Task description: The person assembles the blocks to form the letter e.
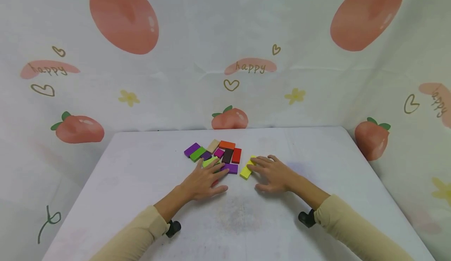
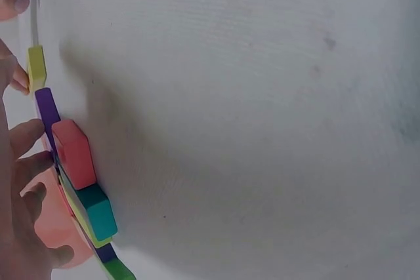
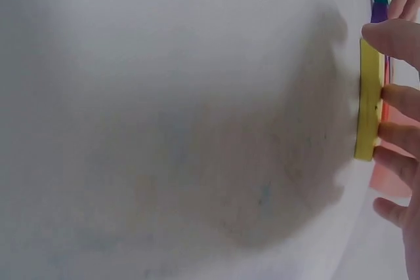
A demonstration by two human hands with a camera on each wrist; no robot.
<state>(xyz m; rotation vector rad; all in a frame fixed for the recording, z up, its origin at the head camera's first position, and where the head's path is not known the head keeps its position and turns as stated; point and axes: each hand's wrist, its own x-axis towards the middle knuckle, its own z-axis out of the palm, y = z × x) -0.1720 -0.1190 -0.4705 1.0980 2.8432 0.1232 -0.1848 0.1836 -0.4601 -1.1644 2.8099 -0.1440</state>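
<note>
My left hand (image 1: 202,183) lies over the near side of a cluster of flat coloured blocks, its fingers spread. Its fingertips touch a purple block (image 1: 231,169) and a lime block (image 1: 210,162). A red block (image 2: 79,155) and a teal block (image 2: 100,213) beneath that hand show in the left wrist view. Right of the cluster, a yellow block (image 1: 244,173) lies at a slant on the table. My right hand (image 1: 274,174) rests its extended fingertips against this block, with the thumb near the block's close end in the right wrist view.
Farther back in the cluster lie an orange block (image 1: 227,145), a dark brown block (image 1: 227,156), a red block (image 1: 237,156), a beige block (image 1: 213,146) and a green block (image 1: 198,154). The white table (image 1: 239,229) meets a printed curtain (image 1: 190,96) behind.
</note>
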